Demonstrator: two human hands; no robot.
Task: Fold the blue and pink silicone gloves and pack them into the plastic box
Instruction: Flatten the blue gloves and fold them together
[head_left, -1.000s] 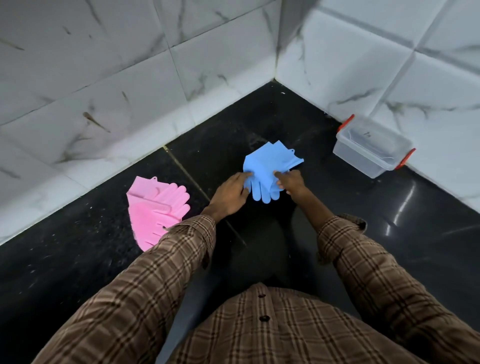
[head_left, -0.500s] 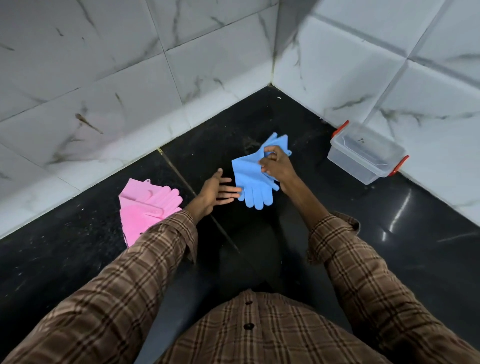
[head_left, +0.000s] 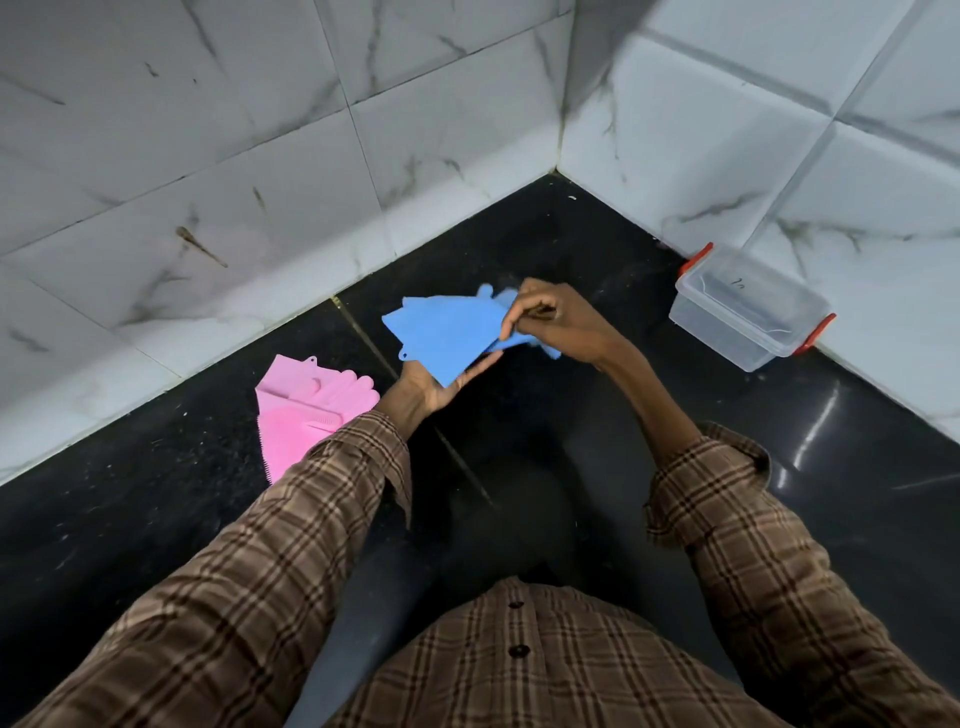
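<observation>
The blue silicone gloves (head_left: 447, 332) are lifted off the black floor, folded over with the cuff end toward the left. My left hand (head_left: 441, 382) supports them from underneath, palm up. My right hand (head_left: 556, 322) pinches their right side from above, and the glove fingers are partly hidden behind it. The pink silicone gloves (head_left: 306, 410) lie flat on the floor at the left, partly covered by my left sleeve. The clear plastic box (head_left: 748, 312) with red latches stands against the right wall, with its lid on.
White marble-tiled walls (head_left: 363, 156) meet in a corner behind the gloves. The floor (head_left: 857, 467) is glossy black tile with a thin seam running under my hands. My legs and checked shirt fill the lower part of the view.
The blue gloves have been lifted off the floor and folded over. My left hand moved under them, palm up, and my right hand grips them from above.
</observation>
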